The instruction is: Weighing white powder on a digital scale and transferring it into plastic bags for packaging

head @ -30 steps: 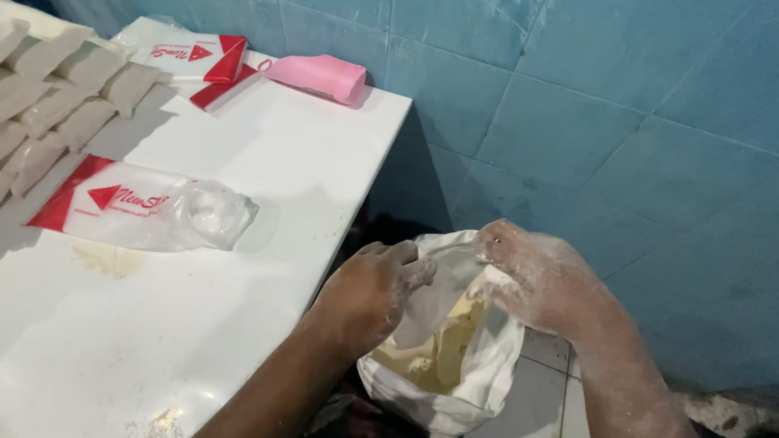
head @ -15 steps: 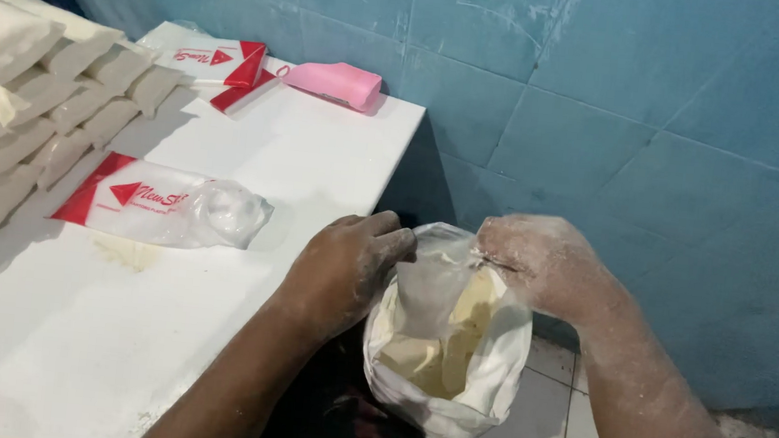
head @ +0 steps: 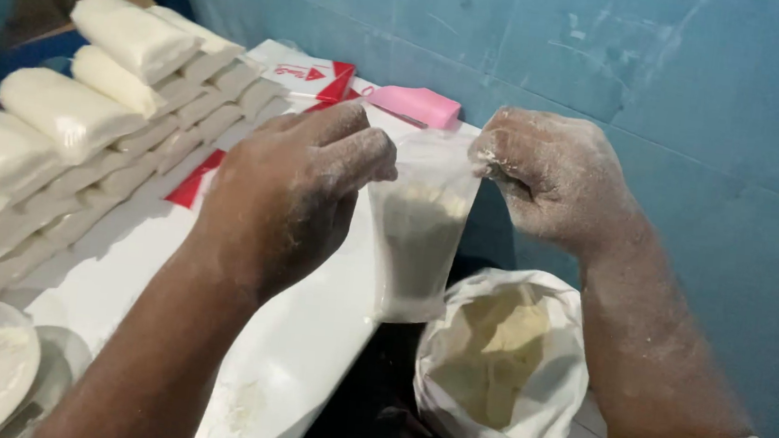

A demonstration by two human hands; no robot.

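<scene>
White packed bags (head: 85, 114) stacked left of the clear bag (head: 418, 241). Left hand (head: 287, 195) pinches its left top corner; right hand (head: 551, 173) pinches the right corner, both grips clenched on film. Bag hangs upright above desk (head: 299, 363) edge, open sack (head: 498, 372) below it, rightward. Judgement: keep corners level and taut so powder settles. Bag translucent, part-filled with pale flour.

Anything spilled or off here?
Minor: flour smears on the table near its front edge, and both hands, left and right, are dusted white. The held bag looks intact.
</scene>
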